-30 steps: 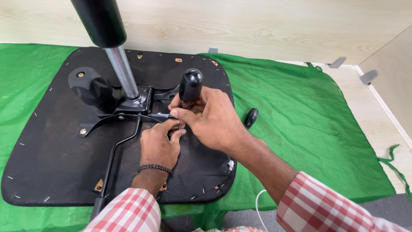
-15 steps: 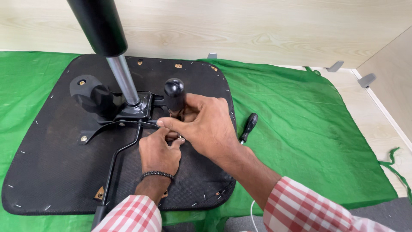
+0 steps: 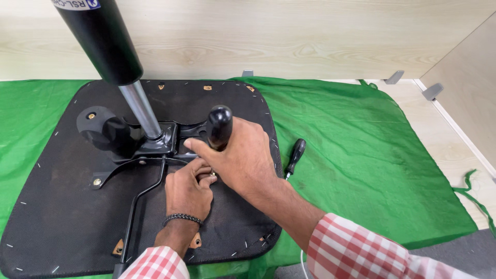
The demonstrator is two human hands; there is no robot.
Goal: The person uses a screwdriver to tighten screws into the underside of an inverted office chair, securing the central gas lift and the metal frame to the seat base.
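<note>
An upturned black chair seat (image 3: 62,206) lies on a green cloth (image 3: 361,155). Its metal mechanism plate (image 3: 155,147) carries a gas lift cylinder (image 3: 103,41) that stands up to the top left. My right hand (image 3: 243,160) grips a screwdriver with a black handle (image 3: 219,125), held upright just right of the plate. My left hand (image 3: 188,188) is below it, fingers pinched around the hidden tip where it meets the seat. A beaded bracelet sits on my left wrist.
A second black-handled screwdriver (image 3: 295,155) lies on the cloth by the seat's right edge. A black knob (image 3: 106,132) and a bent lever rod (image 3: 137,206) stick out from the plate. Light wooden panels stand behind and to the right.
The view has shifted a little. Both hands stay at the same spot by the mechanism plate, with the screwdriver still upright in my right hand.
</note>
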